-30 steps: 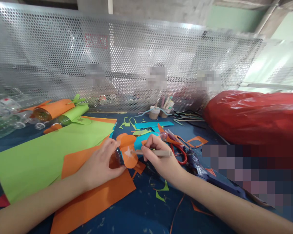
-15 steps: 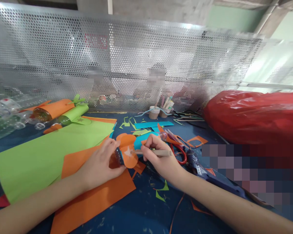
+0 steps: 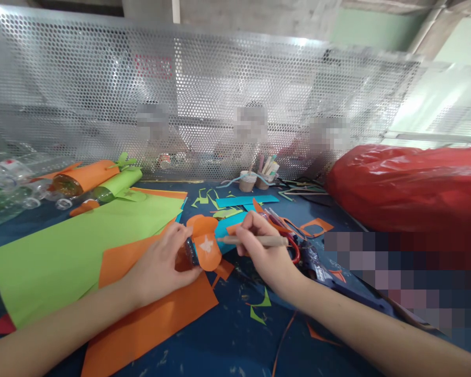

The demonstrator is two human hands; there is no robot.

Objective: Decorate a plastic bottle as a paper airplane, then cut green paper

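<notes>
My left hand (image 3: 163,262) is closed around the end of a plastic bottle (image 3: 191,251) wrapped in blue paper (image 3: 230,230). On the bottle sits an orange paper piece with rounded lobes (image 3: 208,254), marked with a pale star (image 3: 206,245). In my right hand (image 3: 261,243) is a pale marker pen (image 3: 269,241), pinched between thumb and fingers. Its tip points left, a little to the right of the star and apart from it. Red-handled scissors (image 3: 295,248) lie behind my right hand, partly hidden.
Green sheets (image 3: 70,251) and an orange sheet (image 3: 160,319) lie at left. Paper-wrapped bottles (image 3: 98,175) and clear bottles (image 3: 11,193) are farther left. Cups of pens (image 3: 248,180) stand at the back. A dark blue glue gun (image 3: 329,280) and red bag (image 3: 412,193) are at right.
My right hand has drawn the marker to the right, away from the star, which now looks more filled in. My left hand and the bottle have stayed in place.
</notes>
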